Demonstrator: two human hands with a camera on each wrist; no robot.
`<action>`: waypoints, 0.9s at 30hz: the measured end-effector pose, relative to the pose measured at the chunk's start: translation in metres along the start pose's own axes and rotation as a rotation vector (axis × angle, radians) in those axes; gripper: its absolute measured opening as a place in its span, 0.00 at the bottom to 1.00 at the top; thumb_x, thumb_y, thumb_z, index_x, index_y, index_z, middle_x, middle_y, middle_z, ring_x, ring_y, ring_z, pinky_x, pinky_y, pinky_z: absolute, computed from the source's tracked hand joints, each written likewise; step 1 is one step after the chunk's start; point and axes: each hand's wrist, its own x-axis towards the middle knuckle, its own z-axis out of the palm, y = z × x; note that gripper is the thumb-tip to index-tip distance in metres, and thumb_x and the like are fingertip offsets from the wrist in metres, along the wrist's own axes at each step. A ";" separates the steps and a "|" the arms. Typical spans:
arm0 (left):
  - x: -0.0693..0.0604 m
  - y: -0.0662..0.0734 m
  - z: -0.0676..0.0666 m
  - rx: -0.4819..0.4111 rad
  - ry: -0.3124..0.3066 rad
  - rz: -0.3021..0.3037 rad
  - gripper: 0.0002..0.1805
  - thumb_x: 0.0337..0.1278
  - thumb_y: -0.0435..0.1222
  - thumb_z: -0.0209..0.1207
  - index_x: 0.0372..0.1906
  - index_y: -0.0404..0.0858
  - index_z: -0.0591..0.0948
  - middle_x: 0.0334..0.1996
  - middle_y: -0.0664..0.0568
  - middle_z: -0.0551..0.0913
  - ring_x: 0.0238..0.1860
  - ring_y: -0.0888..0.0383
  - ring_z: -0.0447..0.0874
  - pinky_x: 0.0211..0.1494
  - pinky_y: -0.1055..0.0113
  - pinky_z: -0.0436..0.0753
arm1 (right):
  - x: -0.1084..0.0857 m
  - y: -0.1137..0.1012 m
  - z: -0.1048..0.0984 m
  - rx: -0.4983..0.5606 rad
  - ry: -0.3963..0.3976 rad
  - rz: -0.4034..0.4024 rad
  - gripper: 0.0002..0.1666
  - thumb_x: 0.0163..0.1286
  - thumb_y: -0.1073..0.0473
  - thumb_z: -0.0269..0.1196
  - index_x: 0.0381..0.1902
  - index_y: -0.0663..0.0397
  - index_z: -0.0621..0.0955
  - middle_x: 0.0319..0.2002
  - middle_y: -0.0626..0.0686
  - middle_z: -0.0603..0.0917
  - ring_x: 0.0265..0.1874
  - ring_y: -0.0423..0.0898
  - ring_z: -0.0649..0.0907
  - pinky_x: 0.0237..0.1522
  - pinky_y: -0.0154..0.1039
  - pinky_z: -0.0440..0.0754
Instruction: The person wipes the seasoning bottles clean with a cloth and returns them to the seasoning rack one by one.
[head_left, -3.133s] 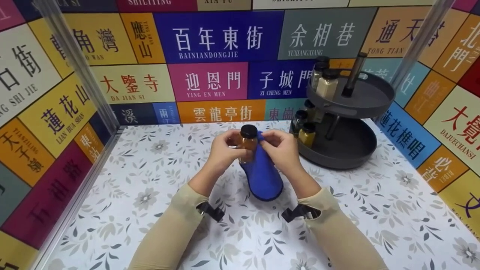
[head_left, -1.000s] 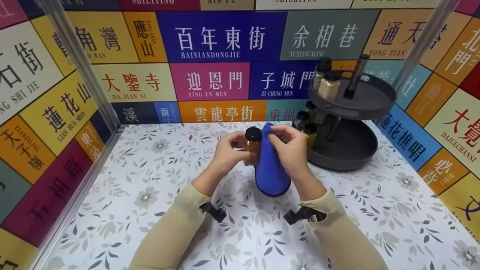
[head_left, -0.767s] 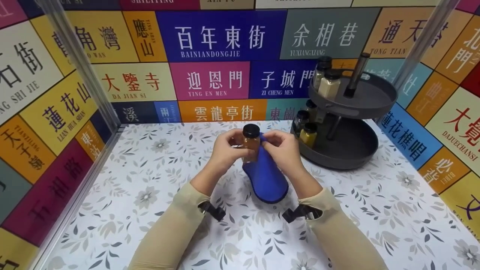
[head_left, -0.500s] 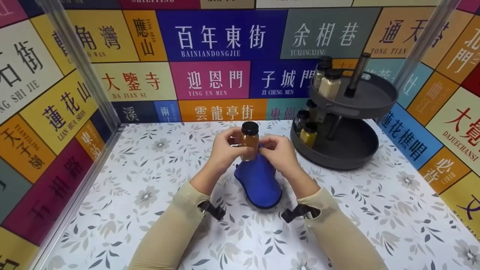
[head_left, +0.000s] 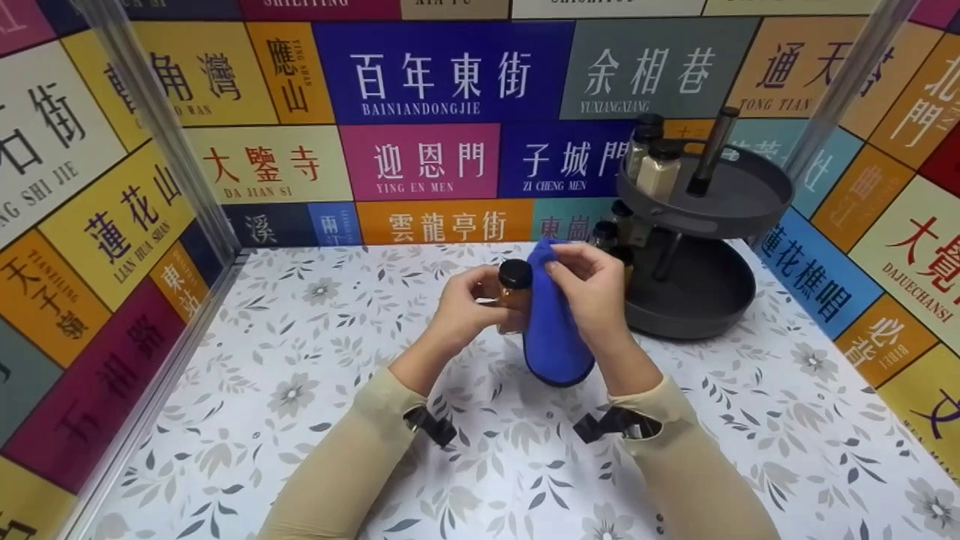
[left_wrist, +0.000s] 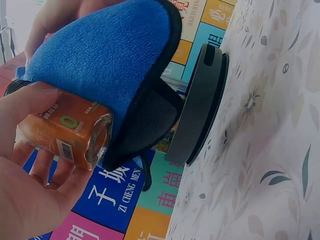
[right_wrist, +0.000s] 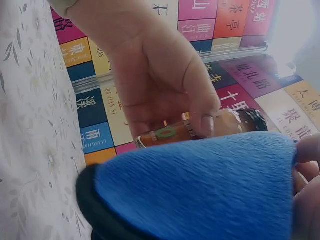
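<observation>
My left hand [head_left: 463, 309] grips a spice jar [head_left: 513, 301] with a black lid, fingers and thumb round its body, above the table. The left wrist view shows orange-brown contents and a printed label on the jar [left_wrist: 75, 131]. My right hand [head_left: 598, 291] pinches the upper end of a blue cleaning cloth [head_left: 556, 330] with black edging, which hangs along the jar's right side. Fluffy pile covers the cloth's [left_wrist: 107, 57] outer face in the left wrist view; a dark underside shows below. In the right wrist view, the cloth [right_wrist: 210, 182] hides part of the jar [right_wrist: 227, 123].
A dark grey two-tier tray rack stands at the back right, with an upper tray [head_left: 750, 199] and a lower tray [head_left: 701, 319]. Several black-lidded jars stand on its left side, among them a cream-filled jar [head_left: 658, 178]. Patterned walls enclose the floral tabletop [head_left: 300, 442].
Since half a second ago, my right hand has drawn the cloth up and right along the jar. The jar has shifted slightly right and lower. Earlier frames show the cloth moving back and forth.
</observation>
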 end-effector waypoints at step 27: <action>-0.001 0.000 -0.003 0.031 0.052 -0.029 0.28 0.38 0.28 0.76 0.53 0.39 0.89 0.36 0.54 0.83 0.43 0.56 0.83 0.49 0.65 0.86 | 0.000 0.015 0.006 -0.133 -0.038 0.066 0.10 0.66 0.72 0.70 0.45 0.68 0.89 0.40 0.56 0.92 0.36 0.36 0.88 0.41 0.29 0.85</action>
